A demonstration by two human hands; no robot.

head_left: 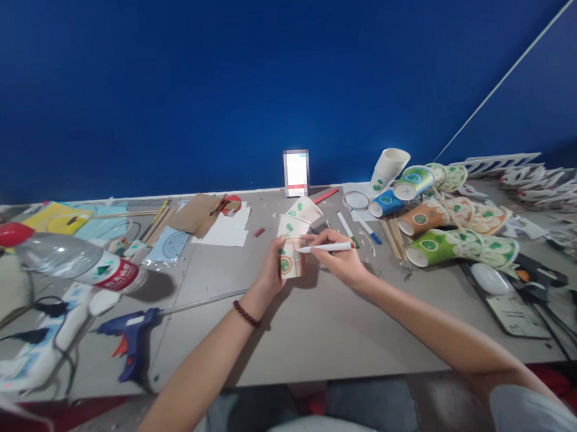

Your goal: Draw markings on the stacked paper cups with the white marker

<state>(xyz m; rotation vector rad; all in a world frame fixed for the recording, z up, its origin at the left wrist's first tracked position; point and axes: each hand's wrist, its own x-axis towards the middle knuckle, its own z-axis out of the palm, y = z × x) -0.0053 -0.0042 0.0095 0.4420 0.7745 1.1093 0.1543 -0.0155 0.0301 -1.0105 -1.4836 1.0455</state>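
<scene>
"Grey-clad legs are showing on the near side of that paper cup, beyond the table edge. What are the hands doing?"

"Left hand is curling snugly around the cup; right hand is pinching a white pen, its tip seemingly touching the cup's wall."

"Is the cup resting on anything?"

"It's sitting in the left hand's grip; I'm not managing to tell whether it's touching the table. A glue gun is lying left of it, bright cups right."

"Any advice?"

"I'm favouring a firm but gentle hold, sparing the thin wall, and light pen pressure."
</scene>
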